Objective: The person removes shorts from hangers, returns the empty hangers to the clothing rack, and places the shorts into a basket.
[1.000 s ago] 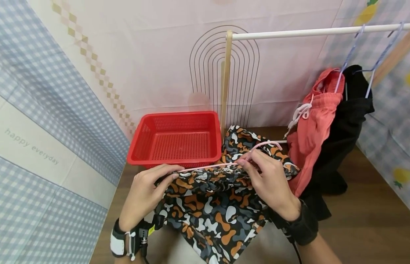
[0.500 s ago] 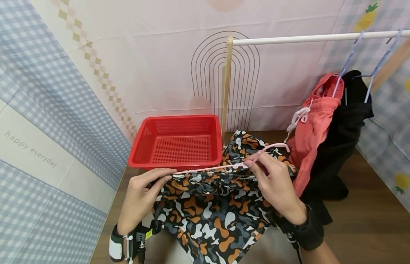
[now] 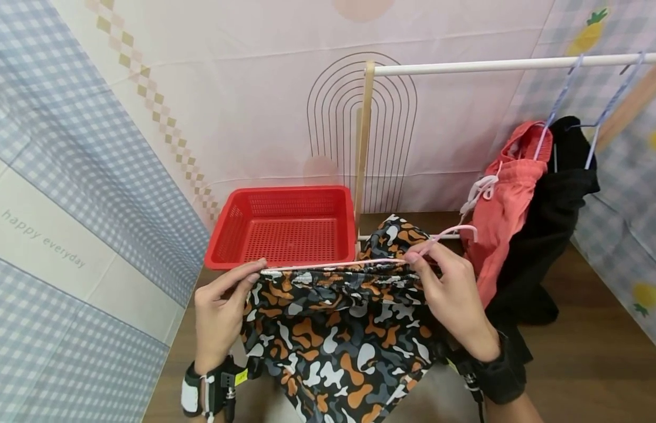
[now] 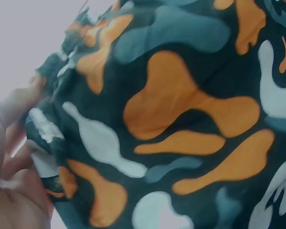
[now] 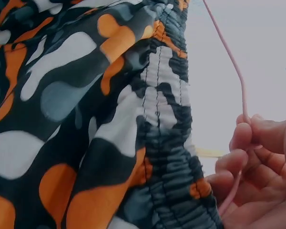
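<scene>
Camouflage-patterned pants [image 3: 349, 364] in black, orange, grey and white hang in front of me, their gathered elastic waistband [image 5: 164, 109] uppermost. A thin pink clothes hanger [image 3: 328, 266] stretches along that waistband. My left hand [image 3: 219, 314] pinches the waistband's left corner, where the hanger's end meets it. In the left wrist view, thumb and fingers grip the bunched fabric edge. My right hand [image 3: 454, 296] pinches the hanger near its neck, and the curved hook sticks out beyond the fingers to the right. The hanger's far end is hidden behind the right hand.
A red plastic basket [image 3: 214, 247] stands behind the pants on the left. The white rail [image 3: 465, 66] of a wooden-legged rack carries coral pants [image 3: 510, 200] and black pants [image 3: 565, 217] on hangers at right. Patterned cloth sheets surround the brown floor.
Both hands have drawn apart, the left one leftward and the right one rightward, stretching the waistband wider along the hanger. The hanger's hook has shifted right.
</scene>
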`<state>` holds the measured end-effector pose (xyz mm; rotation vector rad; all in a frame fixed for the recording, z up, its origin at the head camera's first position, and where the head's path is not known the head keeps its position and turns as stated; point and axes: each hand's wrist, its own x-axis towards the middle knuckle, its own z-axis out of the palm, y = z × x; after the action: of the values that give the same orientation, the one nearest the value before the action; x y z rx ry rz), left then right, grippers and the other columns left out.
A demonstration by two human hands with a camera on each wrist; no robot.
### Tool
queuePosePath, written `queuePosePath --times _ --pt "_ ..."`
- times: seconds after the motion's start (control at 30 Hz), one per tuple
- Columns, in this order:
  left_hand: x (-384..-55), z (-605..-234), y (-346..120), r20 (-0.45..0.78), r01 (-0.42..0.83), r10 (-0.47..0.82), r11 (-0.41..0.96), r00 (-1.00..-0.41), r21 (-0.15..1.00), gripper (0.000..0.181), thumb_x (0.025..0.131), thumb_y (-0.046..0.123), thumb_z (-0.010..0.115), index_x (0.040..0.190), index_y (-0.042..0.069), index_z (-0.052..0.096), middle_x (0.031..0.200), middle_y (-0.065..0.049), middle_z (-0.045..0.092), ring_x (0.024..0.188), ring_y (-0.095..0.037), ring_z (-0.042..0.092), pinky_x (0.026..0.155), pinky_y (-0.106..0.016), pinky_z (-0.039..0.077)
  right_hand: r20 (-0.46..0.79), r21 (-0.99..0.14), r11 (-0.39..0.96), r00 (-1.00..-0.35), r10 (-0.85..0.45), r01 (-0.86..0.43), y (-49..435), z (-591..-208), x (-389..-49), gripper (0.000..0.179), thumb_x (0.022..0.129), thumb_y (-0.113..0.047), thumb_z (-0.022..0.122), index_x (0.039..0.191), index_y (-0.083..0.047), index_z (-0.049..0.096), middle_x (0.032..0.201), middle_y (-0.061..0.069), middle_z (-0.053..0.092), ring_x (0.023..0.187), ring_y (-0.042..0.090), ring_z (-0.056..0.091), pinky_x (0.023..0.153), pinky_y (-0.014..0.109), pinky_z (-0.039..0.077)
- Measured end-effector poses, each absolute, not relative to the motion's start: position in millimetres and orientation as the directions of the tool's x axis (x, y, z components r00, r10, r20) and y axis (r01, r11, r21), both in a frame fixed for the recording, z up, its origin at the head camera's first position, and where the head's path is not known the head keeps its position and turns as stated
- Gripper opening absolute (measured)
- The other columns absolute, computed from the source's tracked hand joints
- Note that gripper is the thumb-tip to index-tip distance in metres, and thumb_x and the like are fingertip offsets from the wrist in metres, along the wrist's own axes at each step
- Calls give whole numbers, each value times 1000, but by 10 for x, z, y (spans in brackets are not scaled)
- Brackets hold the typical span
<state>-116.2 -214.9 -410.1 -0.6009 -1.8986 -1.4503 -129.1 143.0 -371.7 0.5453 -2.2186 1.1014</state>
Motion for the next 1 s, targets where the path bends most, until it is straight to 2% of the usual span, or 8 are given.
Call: queuePosePath --times 0.1,0.2,0.3,0.37,0.43,0.73,0.83,1.0 --pt "-1183 -4125 -2103 739 701 -126 246 -661 669 32 89 -24 67 117 -11 75 116 -24 76 86 -6 73 75 -12 53 668 -574 579 -740 -78 -579 1427 -3713 -1294 9 93 7 74 97 -1 72 99 9 76 85 12 63 76 15 44" --pt "-1198 -4147 -2037 721 691 -204 207 -662 693 29 92 -21 66 117 -11 75 117 -24 76 62 3 50 59 -14 37 669 -581 578 -741 -61 -572 1433 -3706 -1303 8 93 6 74 97 -1 74 100 10 74 91 14 63 80 16 44" --pt "-1218 -4161 -1960 678 674 -271 125 -683 728 25 95 -18 65 118 -12 74 117 -24 76 72 -4 63 74 -16 50 664 -605 565 -747 -29 -561 1446 -3703 -1317 8 93 8 73 94 0 74 100 11 73 98 13 59 85 19 43" --pt "-1229 -4174 -1908 641 659 -315 60 -700 749 23 97 -15 64 118 -13 73 116 -24 76 96 -18 74 94 -24 54 650 -629 556 -760 -8 -543 1457 -3707 -1324 8 93 8 73 92 0 73 99 11 72 98 10 57 83 19 42" --pt "-1238 -4197 -1860 610 653 -358 0 -707 757 22 98 -13 64 118 -15 72 114 -22 77 114 -26 73 105 -32 52 635 -650 545 -773 5 -530 1467 -3720 -1330 8 95 7 72 90 0 72 98 12 71 95 7 57 80 18 42" --pt "-1238 -4333 -1675 332 517 -484 -320 -810 794 26 104 -1 63 126 -14 67 117 -10 75 116 -20 65 100 -28 53 600 -711 511 -796 83 -482 1463 -3779 -1353 6 100 1 68 97 1 73 90 7 69 83 4 56 72 19 40" --pt "-1215 -4377 -1627 263 429 -451 -320 -853 845 29 105 5 64 128 -12 66 117 -7 73 118 -18 63 100 -26 52 605 -727 482 -788 112 -489 1440 -3794 -1357 7 101 0 67 98 2 73 90 8 70 83 5 58 73 19 41" --pt "-1185 -4438 -1575 228 348 -421 -235 -878 907 32 103 7 69 128 -13 67 105 -3 74 103 -14 67 94 -25 55 608 -740 452 -782 134 -498 1402 -3791 -1371 8 102 -1 67 98 3 74 89 8 70 84 5 60 74 18 44"
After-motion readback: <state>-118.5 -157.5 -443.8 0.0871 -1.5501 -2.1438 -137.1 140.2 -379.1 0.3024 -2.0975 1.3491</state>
